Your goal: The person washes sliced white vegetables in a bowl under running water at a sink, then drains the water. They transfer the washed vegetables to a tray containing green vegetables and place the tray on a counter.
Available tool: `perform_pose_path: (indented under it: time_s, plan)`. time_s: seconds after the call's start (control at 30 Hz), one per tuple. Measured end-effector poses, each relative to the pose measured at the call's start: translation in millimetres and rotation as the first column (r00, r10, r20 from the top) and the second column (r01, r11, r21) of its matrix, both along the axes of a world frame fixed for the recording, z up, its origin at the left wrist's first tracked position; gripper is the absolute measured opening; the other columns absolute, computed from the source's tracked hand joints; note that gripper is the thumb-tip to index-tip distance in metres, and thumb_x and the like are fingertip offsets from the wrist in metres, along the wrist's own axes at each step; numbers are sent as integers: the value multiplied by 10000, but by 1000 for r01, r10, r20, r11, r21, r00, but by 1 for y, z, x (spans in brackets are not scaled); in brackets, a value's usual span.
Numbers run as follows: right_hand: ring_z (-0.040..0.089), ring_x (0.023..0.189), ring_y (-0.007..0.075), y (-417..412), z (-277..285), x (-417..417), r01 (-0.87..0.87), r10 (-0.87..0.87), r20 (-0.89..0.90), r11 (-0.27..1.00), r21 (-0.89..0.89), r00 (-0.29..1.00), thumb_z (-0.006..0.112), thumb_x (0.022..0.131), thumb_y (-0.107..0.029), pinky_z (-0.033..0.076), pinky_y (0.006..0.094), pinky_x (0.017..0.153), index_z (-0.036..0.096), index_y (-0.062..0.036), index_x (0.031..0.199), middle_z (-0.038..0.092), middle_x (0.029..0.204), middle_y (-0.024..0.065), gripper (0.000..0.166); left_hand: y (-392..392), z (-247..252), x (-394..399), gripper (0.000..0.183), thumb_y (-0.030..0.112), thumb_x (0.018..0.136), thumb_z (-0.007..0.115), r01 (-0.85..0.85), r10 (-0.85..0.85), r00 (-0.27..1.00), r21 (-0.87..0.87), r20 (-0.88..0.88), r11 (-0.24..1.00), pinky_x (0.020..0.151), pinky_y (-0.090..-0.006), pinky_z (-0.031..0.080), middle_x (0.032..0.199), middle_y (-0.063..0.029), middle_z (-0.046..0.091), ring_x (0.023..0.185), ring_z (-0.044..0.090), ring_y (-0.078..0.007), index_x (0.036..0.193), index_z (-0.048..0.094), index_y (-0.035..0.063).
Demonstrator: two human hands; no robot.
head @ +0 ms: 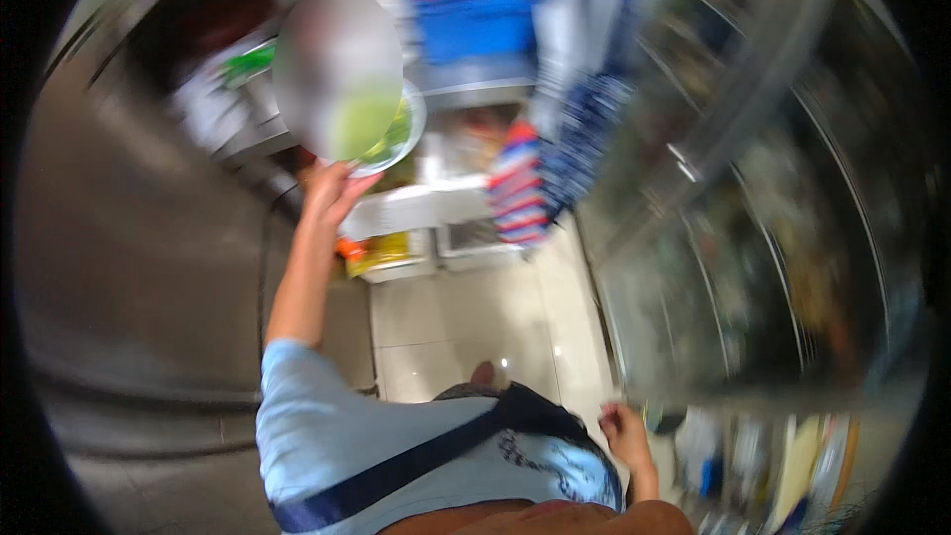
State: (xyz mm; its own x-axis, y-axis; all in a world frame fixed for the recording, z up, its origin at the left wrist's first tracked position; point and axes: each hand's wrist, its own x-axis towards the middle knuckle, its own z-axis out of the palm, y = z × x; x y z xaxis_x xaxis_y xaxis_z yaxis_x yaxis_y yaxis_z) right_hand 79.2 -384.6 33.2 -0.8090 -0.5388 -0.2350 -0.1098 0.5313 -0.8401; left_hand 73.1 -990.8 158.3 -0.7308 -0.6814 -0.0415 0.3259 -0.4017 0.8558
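My left hand reaches forward and grips the near rim of a round white dish. Green pieces, perhaps leafy vegetable, lie in the dish. A blurred oval patch hides much of the dish and what is behind it. My right hand hangs low at my side, its fingers loosely bent and a little apart. Nothing shows in it, and a glass-fronted cabinet with shelves is close by.
Stainless steel panels line the left side. Ahead are a blue crate, white bins, a striped red, white and blue cloth and a dark patterned cloth. Light tiles cover the floor. Motion blurs the surroundings.
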Motion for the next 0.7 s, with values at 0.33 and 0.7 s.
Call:
perform_pose_path:
  time_s: [0.33,0.7]
  plan:
    - [623,840,364,168,12,96,224,-224,-23,961,162,974,562,819,-123,487,428,730,553,-52,1056,643,868,180,247,356,-101,8,710,-79,670,481,667,-735,673,367,75,648,875,-490,519,1274,-173,497,1098,559,-338,1353,351,70]
    - [631,834,243,378,-88,222,464,-471,54,880,105,881,579,871,-191,509,375,695,533,-15,1129,628,963,156,315,671,-114,40,247,35,824,640,952,-994,-98,296,47,-80,809,-278,514,1055,-106,625,970,595,-167,1071,643,49]
